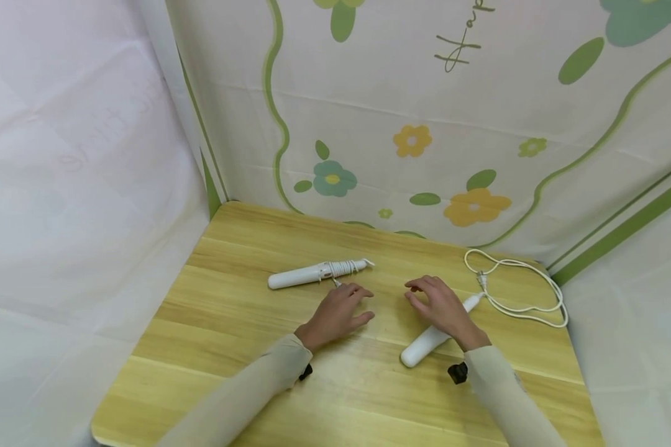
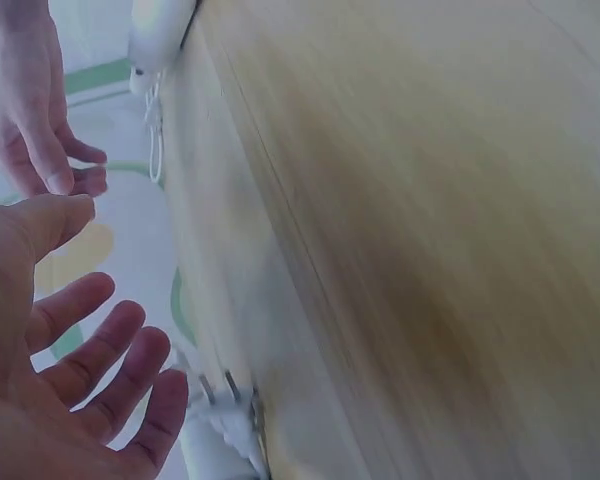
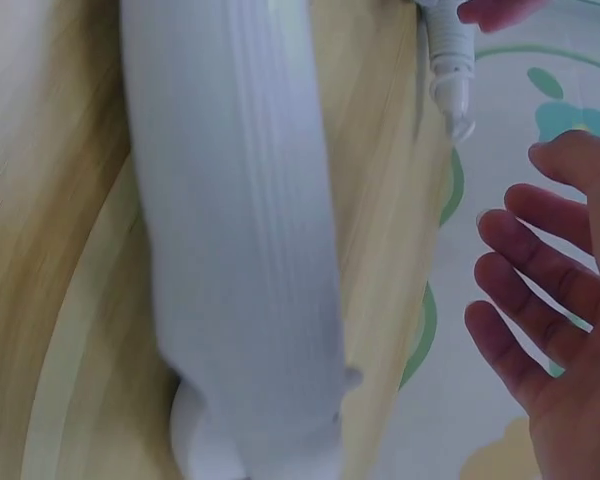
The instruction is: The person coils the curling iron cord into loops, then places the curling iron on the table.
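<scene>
Flowered cloth (image 1: 363, 136) backs the tabletop (image 1: 369, 385), where a cord-wrapped wand (image 1: 299, 277) lies past the left hand's grip (image 1: 337, 313), half-spread and empty, then the right hand's grip (image 1: 442, 307), likewise, above a second wand (image 1: 426, 343) whose loose cord (image 1: 537, 308) seems best kept from snagging.

This looks like a fabric booth, its printed cloth walls (image 1: 363, 118) enclosing a wood-grain table (image 1: 201, 347).

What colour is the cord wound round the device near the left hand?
The wound cord is white, clearest in the head view.
</scene>
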A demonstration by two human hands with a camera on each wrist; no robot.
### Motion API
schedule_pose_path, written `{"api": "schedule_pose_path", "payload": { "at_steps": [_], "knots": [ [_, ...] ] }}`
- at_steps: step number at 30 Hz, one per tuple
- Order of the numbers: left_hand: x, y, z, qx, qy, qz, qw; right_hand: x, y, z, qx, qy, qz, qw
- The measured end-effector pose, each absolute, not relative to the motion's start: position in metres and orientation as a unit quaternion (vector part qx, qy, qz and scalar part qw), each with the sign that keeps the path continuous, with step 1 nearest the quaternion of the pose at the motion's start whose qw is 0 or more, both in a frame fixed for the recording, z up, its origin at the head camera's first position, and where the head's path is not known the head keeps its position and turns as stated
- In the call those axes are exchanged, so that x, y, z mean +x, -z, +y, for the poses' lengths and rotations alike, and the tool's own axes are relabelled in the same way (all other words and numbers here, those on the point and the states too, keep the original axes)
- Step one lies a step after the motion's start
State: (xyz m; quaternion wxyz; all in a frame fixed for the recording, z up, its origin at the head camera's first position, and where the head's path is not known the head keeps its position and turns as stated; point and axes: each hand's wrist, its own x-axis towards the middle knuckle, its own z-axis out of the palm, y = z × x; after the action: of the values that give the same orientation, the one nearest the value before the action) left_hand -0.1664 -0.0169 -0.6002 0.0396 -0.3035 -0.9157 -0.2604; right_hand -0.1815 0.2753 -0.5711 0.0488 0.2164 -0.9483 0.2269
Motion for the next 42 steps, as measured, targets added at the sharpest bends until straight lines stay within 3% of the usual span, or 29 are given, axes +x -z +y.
{"api": "schedule_pose_path", "payload": {
  "at_steps": [17, 32, 42],
  "knots": [
    [-0.144, 0.605, 0.036, -0.311, 0.280, -0.906, -0.057, -0.184, 0.582, 0.326, 0.217, -0.246, -0.944, 0.048],
    [-0.124, 0.604, 0.082, -0.286, 0.278, -0.913, -0.086, -0.188, 0.585, 0.355, 0.189, -0.265, -0.945, 0.039],
    [-0.115, 0.611, 0.109, -0.268, 0.242, -0.930, -0.065, -0.188, 0.590, 0.373, 0.166, -0.256, -0.951, 0.046]
  ]
}}
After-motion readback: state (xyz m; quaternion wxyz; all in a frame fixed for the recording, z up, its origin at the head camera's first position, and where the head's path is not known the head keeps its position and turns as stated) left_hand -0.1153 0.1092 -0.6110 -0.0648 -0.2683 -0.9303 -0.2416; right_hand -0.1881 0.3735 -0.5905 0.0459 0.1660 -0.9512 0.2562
